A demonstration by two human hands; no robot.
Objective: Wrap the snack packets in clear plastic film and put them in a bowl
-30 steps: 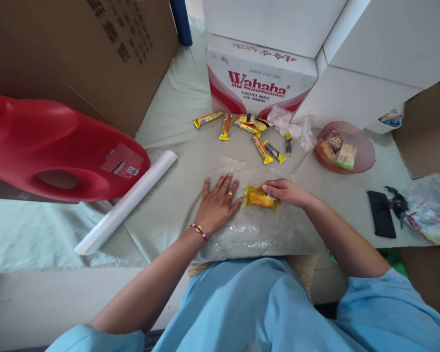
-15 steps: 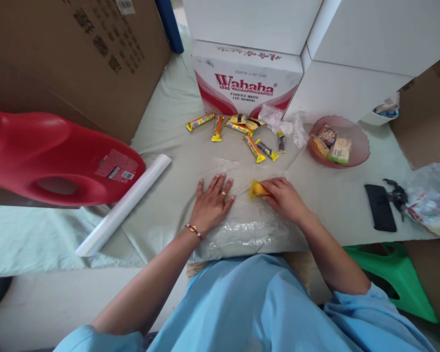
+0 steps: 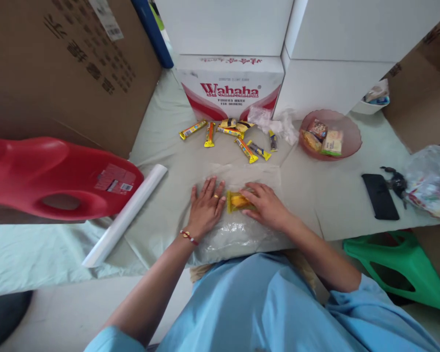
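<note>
My left hand [image 3: 207, 208] lies flat with its fingers spread on a sheet of clear plastic film [image 3: 234, 234] at the table's near edge. Just to its right, a yellow snack packet [image 3: 235, 201] in a see-through wrapper sits on the film. Thumb and fingers of my right hand [image 3: 266, 205] close around the packet's right end, hiding that part. Beyond both hands lie several small wrapped snack bars, among them a yellow-and-orange bar [image 3: 246, 150] and a dark bar with yellow ends [image 3: 259, 150].
A pink bowl [image 3: 352, 142] holds several packaged snacks. Crumpled clear plastic [image 3: 273, 122] lies before the Wahaha carton [image 3: 231, 93]. On the left are a red jug [image 3: 80, 176] and a white roll [image 3: 126, 215]; on the right, a black phone [image 3: 380, 196], keys [image 3: 398, 184] and a plastic bag [image 3: 430, 181].
My right hand has brought the yellow packet leftward, close beside my left hand, and lowered it onto the film. My left hand stays flat. The camera view has shifted slightly.
</note>
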